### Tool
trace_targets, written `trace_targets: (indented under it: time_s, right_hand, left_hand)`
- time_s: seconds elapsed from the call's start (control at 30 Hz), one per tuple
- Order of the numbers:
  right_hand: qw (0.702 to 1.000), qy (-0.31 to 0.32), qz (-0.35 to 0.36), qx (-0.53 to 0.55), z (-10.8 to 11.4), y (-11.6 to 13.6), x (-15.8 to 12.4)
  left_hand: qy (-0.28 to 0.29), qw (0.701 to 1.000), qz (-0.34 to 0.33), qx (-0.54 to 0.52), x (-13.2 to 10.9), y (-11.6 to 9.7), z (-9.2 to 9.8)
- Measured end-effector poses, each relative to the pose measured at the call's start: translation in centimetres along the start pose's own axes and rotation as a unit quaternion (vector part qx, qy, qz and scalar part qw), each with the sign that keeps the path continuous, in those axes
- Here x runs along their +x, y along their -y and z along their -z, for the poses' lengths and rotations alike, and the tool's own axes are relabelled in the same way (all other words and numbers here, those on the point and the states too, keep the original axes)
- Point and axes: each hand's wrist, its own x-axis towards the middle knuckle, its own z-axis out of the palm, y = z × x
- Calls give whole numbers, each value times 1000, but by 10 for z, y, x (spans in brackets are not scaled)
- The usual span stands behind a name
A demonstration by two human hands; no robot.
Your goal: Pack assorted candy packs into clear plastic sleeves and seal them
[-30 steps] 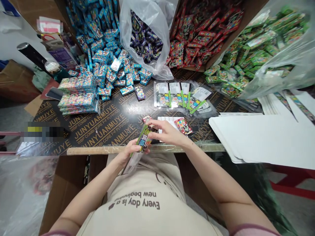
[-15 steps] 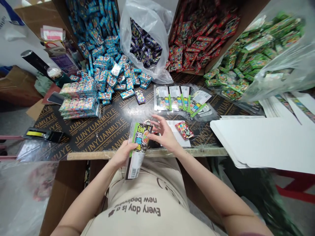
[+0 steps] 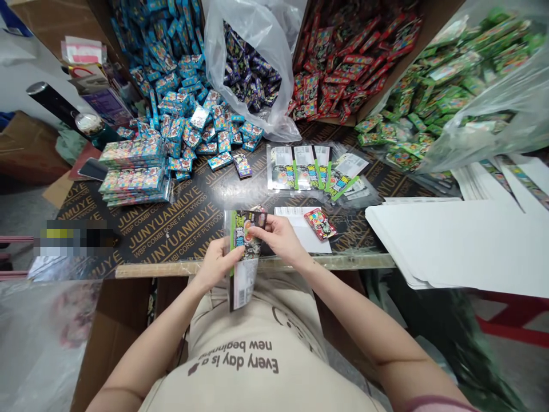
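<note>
Above my lap and the table's front edge, a clear plastic bag holding a black and green printed card (image 3: 245, 268) is upright and slightly tilted. My left hand (image 3: 214, 263) grips its left side, thumb on the front and fingers behind. My right hand (image 3: 281, 237) is closed on the upper right part, its thumb pressed on the print; its other fingers are partly hidden. Just right of it, a red printed packet (image 3: 319, 223) lies on a white paper sheet (image 3: 309, 241). Similar bagged cards (image 3: 305, 174) overlap in a row farther back.
Small blue boxes (image 3: 182, 131) heap at the back left, beside a plastic bag of purple ones (image 3: 253, 83). Red packets (image 3: 343, 68) fill a carton; green packets (image 3: 446, 100) lie right. Stacked bundles (image 3: 135, 183) stand left, white sheets (image 3: 463, 240) right. A purple box (image 3: 242, 165) lies mid-table.
My right hand has moved from spread fingers to a closed grip on the upper right of the bag. The bag has turned a little and shifted slightly right.
</note>
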Motion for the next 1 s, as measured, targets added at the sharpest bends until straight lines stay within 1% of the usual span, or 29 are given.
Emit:
trace_targets:
  time_s: [0.1,0.17,0.23,0.3,0.33,0.4,0.43,0.47,0.5,0.53,0.6,0.63,0.67,0.7,0.73,0.8,0.87,0.93,1.0]
  right_hand:
    - [999,-25,16,-11,4,7,1]
    - [999,-35,21,-9,6,10,2]
    - [999,-40,17,-7,6,11,2]
    - [999,-36,-6,-3,4,8,2]
    - [999,-23,-24,4,2,6,0]
    - [997,32,-65,24,-2,-2,-4]
    - [994,63,-82,34,-3,-6,-6]
    - [992,84,-91,36,-3,-9,-8]
    - [992,87,-91,31,-1,-12,-10]
    - [994,71,-81,15,2,-14,-10]
    - [998,24,-54,-18,10,-12,-7]
    - [999,12,-44,-24,15,-10,-5]
    - [999,10,-38,-20,20,-7,-2]
    - [999,19,-38,-11,24,-4,1]
    - [999,33,-41,-1,28,-1,4]
    - [998,47,-38,4,32,1,8]
    - [999,30,-18,-14,33,-2,10]
    - [999,5,9,-53,32,-7,10]
    - [996,-8,34,-83,30,-11,11]
  left_hand:
    - [-41,999,11,-26,0,3,-1]
    - [-39,997,25,-69,1,7,-2]
    - [-49,993,42,-100,2,10,-3]
    - [-89,990,43,-99,5,11,-4]
    - [-121,988,31,-86,8,11,-3]
    - [-188,981,-7,-57,13,11,-2]
    - [-210,976,-23,-48,15,11,-1]
    - [-219,974,-34,-44,18,11,0]
    - [-207,976,-37,-47,19,11,1]
    - [-174,983,-31,-57,20,11,2]
    - [-76,994,3,-83,20,11,2]
    - [-33,995,24,-96,19,11,2]
    - [-1,993,46,-107,18,11,3]
    - [17,991,63,-116,17,11,3]
    - [25,990,74,-122,18,11,3]
    - [36,989,73,-125,22,10,5]
    - [45,991,44,-115,31,9,7]
    - [13,995,-11,-102,42,5,9]
    - [-45,992,-70,-94,51,0,9]
